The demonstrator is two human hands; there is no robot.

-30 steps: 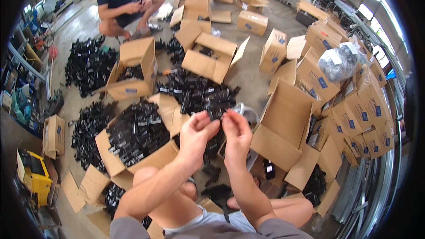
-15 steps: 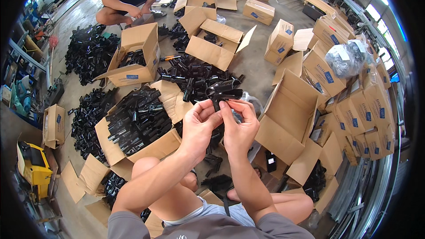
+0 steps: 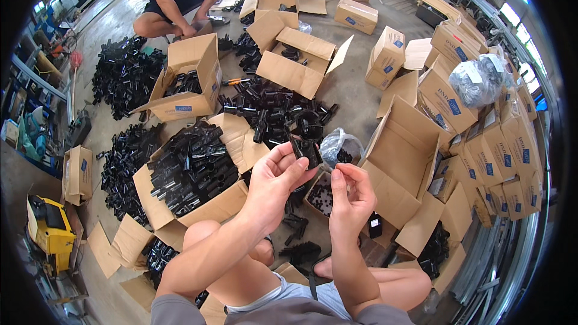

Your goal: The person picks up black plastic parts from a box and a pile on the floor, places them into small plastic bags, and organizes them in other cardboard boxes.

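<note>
My left hand [image 3: 278,174] grips a glossy black plastic part with a round ring [image 3: 306,127] at its upper end. The ring is tilted up, over a heap of similar black parts [image 3: 265,105]. My right hand [image 3: 350,192] is apart from it, thumb and fingers pinched together. A small dark spot shows just above those fingertips; whether they hold it or it lies behind in the clear plastic bag [image 3: 340,143] I cannot tell. Between my hands, lower down, a small box [image 3: 309,200] contains many tiny black pieces.
An open carton [image 3: 227,203] packed with black parts stands at my left, a large open carton [image 3: 404,144] at my right. Another person [image 3: 174,3] squats at the far left beside heaps of parts. Stacked cartons [image 3: 503,150] line the right side; a yellow case [image 3: 51,229] stands far left.
My right hand has come away from the black part and moved right and down, fingers pinched. My left hand keeps the part, now turned so its ring shows. The view has shifted slightly.
</note>
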